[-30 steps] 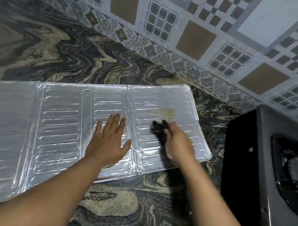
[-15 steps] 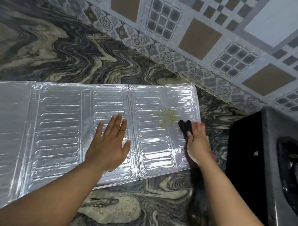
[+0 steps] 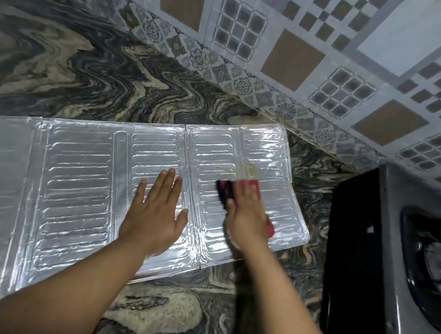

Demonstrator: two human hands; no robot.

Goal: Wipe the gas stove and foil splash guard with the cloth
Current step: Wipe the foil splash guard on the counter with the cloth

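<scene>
the foil splash guard point(image 3: 83, 187) lies flat on the marbled counter point(image 3: 93, 70). my left hand point(image 3: 155, 214) presses on it, palm down, fingers spread. my right hand point(image 3: 247, 217) pins the dark red cloth point(image 3: 226, 192) to the guard, just below its yellowish stain point(image 3: 247, 167). the gas stove point(image 3: 399, 248) sits right of the guard.

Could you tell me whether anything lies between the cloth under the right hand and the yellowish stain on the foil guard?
Nothing visible does. The red and dark cloth under the right hand sits just below the yellowish stain on the silver foil splash guard, with only bare foil between.
</scene>
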